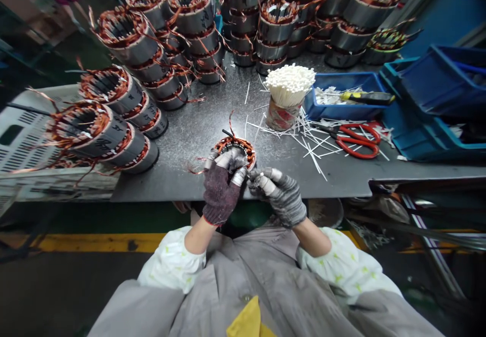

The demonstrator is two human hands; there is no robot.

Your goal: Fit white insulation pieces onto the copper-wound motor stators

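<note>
A motor stator (247,150) with copper windings sits on the dark tabletop in front of me, a dark sleeved lead and a copper wire sticking up from its far rim. My left hand (222,185), in a dark purple glove with white-wrapped fingertips, grips its near side, fingers reaching into the ring and thumb on the rim. Close to the stator's right edge is my right hand (279,193), in a grey striped glove. Its fingers are pinched together, and a tiny pale tip shows there, too small to name. The left hand and glove hide the stator's near side.
Stacked stators (132,48) crowd the left and back. A holder (283,114) packed with white sticks stands right of centre, loose sticks around it. Further right lie red-handled scissors (360,140) and a blue tray (341,109) with a yellow-black tool (367,97), beside blue bins (425,134).
</note>
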